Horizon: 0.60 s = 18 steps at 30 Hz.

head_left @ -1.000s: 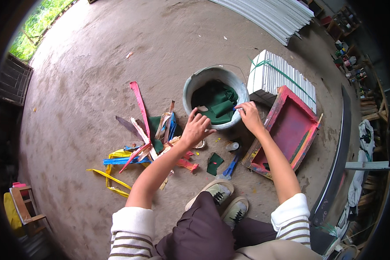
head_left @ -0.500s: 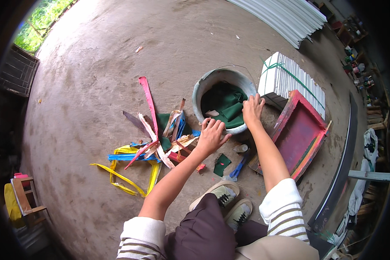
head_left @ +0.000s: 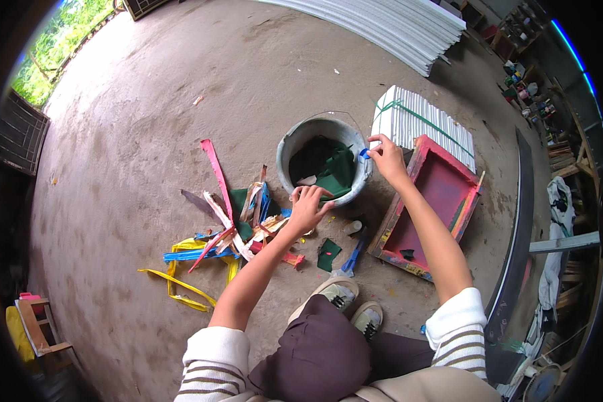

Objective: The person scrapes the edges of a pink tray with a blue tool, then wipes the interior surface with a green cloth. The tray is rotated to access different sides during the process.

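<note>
A worn grey bucket (head_left: 284, 163) with a thin wire handle stands on the floor before me, dark green cloth (head_left: 338, 167) bunched inside. Over its near rim curl the fingers of my left hand (head_left: 307, 206), apparently gripping the edge; the fingertips are partly hidden. My right hand (head_left: 387, 159) is at the right rim, thumb and fingers pinching a small blue piece (head_left: 364, 153) whose kind I cannot make out. Left of the bucket lies a heap of torn strips (head_left: 238, 221) in pink, white, brown and blue, with yellow straps (head_left: 181, 295) beside it.
A pink-red wooden tray (head_left: 425, 201) lies to the right, near a white stack tied with green string (head_left: 425, 124). Blue-handled scissors (head_left: 352, 261), a green scrap (head_left: 327, 254) and a small pale cup (head_left: 352, 228) lie by my shoes. White corrugated sheets (head_left: 388, 30) lie far back.
My right hand has lifted from the near right rim to the bucket's right side, and a blue piece now shows in its fingers. The green cloth has shifted, uncovering more of the dark inside.
</note>
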Available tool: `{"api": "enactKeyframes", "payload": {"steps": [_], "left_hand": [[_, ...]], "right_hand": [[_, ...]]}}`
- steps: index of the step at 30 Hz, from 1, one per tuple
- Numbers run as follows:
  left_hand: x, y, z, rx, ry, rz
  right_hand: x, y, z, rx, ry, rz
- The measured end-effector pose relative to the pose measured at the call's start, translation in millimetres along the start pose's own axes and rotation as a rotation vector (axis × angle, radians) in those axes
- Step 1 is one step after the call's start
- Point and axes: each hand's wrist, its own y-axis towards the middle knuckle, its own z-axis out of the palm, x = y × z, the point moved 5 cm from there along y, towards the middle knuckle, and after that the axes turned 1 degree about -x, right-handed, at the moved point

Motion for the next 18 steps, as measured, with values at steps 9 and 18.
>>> {"api": "enactKeyframes", "payload": {"steps": [9, 18], "left_hand": [[-109, 75, -62, -0.085, -0.631, 0.010], [-246, 89, -52, 0.875, -0.643, 0.094]], "right_hand": [[103, -67, -125, 0.038, 0.106, -0.115], [101, -190, -211, -0.025, 0.078, -0.158]]}}
